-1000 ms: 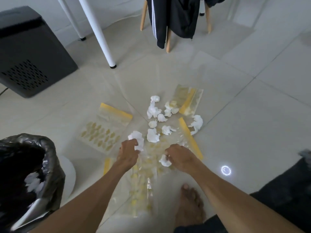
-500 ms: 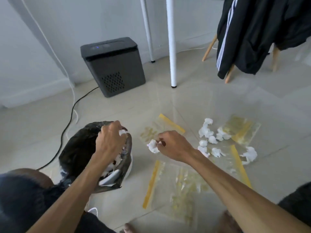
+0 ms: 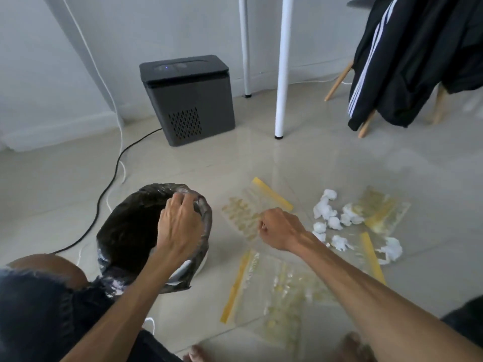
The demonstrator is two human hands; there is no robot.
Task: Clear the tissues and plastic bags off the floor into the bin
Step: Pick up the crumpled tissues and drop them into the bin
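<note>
2 bare hands are out in front here, both reaching from the bottom of the view. The left hand [image 3: 180,226] hangs over the mouth of the bin [image 3: 125,231], wrist bent down, fingers spread loose and pointing at the far rim, nothing visible in it. The bin has a black liner and sits on the tile floor [image 3: 313,158] just in front of the person's knee. The right hand [image 3: 278,228] is just right of the bin, arm stretched across low, fingers curled into a closed fist; can't tell if there's anything inside it.

Right of the bin, past that fist, a bunch of crumpled white tissues [image 3: 326,211] lie scattered on the floor, partly on top of clear plastic bags [image 3: 274,286] with yellow zip strips. I count roughly 4 bags, 1 just beside the bin. Behind the bin there's a dark grey box appliance [image 3: 188,100] against the wall with a black cable [image 3: 104,189] running from it.
</note>
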